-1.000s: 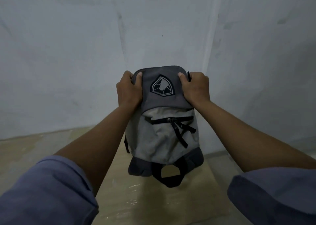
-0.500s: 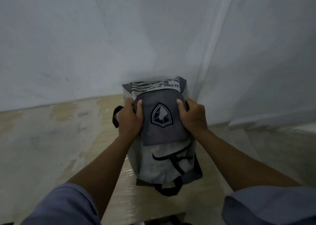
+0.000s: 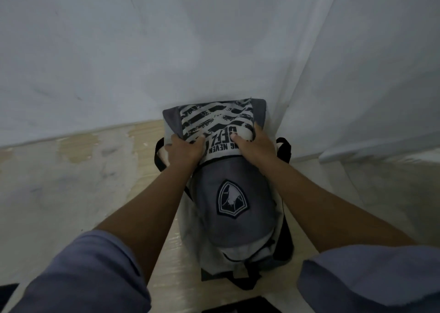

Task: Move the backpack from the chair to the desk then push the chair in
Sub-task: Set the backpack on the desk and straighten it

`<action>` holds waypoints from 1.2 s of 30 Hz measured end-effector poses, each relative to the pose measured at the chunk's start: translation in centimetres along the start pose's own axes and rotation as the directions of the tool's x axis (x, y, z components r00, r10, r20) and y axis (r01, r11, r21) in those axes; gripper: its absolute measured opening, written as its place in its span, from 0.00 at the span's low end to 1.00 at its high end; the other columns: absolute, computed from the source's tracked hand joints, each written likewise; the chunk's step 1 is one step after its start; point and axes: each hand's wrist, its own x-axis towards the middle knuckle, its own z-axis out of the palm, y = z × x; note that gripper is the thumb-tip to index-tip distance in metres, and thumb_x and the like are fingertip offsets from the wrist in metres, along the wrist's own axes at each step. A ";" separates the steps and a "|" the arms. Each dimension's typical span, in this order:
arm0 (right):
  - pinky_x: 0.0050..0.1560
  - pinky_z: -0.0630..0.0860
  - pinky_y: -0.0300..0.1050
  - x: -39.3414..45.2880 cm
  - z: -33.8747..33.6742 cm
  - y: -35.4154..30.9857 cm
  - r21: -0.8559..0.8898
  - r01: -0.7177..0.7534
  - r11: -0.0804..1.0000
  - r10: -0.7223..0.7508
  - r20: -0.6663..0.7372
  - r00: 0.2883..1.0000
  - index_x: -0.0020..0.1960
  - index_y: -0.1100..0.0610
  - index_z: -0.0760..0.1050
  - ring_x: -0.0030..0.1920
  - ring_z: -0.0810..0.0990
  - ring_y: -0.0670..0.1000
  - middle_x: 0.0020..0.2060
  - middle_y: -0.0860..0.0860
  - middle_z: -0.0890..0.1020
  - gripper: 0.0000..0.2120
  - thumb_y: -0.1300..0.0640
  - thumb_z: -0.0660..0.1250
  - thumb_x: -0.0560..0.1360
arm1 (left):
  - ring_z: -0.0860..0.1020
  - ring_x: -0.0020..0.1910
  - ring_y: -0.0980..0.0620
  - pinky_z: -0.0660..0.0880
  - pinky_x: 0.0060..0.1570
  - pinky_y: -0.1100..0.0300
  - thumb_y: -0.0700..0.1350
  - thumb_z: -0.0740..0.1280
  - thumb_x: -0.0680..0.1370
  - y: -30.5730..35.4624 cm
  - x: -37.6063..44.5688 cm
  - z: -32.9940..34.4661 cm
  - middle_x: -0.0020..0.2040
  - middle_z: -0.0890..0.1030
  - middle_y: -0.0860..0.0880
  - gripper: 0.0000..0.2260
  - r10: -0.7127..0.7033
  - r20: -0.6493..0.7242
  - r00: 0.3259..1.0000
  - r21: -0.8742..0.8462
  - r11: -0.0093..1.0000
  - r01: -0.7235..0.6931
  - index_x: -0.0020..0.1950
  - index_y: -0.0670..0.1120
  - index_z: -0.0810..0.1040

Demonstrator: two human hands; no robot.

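Backpack [image 3: 234, 208] lower, "NEVER" print newly exposed

backpack [image 3: 234, 208] now resting on desk [image 3: 100, 170], both hands shifted higher (onto striped panel [image 3: 214, 117])

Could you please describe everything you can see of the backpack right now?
The backpack is soft fabric, dark grey on its upper front and pale grey below, with a black and white shield emblem and a black zip lower down. Its far panel shows black and white stripes with partly hidden lettering. Black straps loop out at both sides and at the near end. It rests on the pale wooden desk, near the corner of the white walls. The left hand and right hand grip its far end.
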 end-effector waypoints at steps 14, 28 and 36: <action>0.74 0.66 0.58 3.5 5.8 3.7 -0.240 0.185 0.953 -0.211 -0.085 0.974 0.81 0.43 0.55 0.76 0.64 0.57 0.78 0.51 0.64 0.30 0.40 0.58 0.81 | 0.78 0.55 0.41 0.68 0.48 0.56 0.44 0.67 0.80 -3.8 5.1 -0.1 0.55 0.78 0.42 0.11 0.245 -0.135 0.960 0.044 0.970 -0.241 0.60 0.41 0.72; 0.54 0.76 0.54 0.9 -3.1 7.4 -0.193 -0.162 0.968 0.056 -0.465 0.884 0.59 0.56 0.77 0.57 0.79 0.62 0.56 0.59 0.80 0.18 0.44 0.59 0.82 | 0.60 0.78 0.40 0.63 0.72 0.38 0.58 0.65 0.78 5.4 0.3 8.1 0.78 0.64 0.40 0.31 0.613 0.150 0.776 0.396 0.682 -0.616 0.76 0.44 0.67; 0.56 0.81 0.54 4.2 -5.2 11.2 -0.136 -0.401 0.906 0.353 -0.280 0.893 0.65 0.57 0.78 0.54 0.83 0.61 0.58 0.58 0.83 0.21 0.45 0.68 0.78 | 0.75 0.65 0.41 0.77 0.56 0.45 0.58 0.70 0.75 8.8 1.0 13.2 0.65 0.77 0.43 0.27 0.519 0.048 0.853 0.410 0.769 -0.491 0.67 0.43 0.73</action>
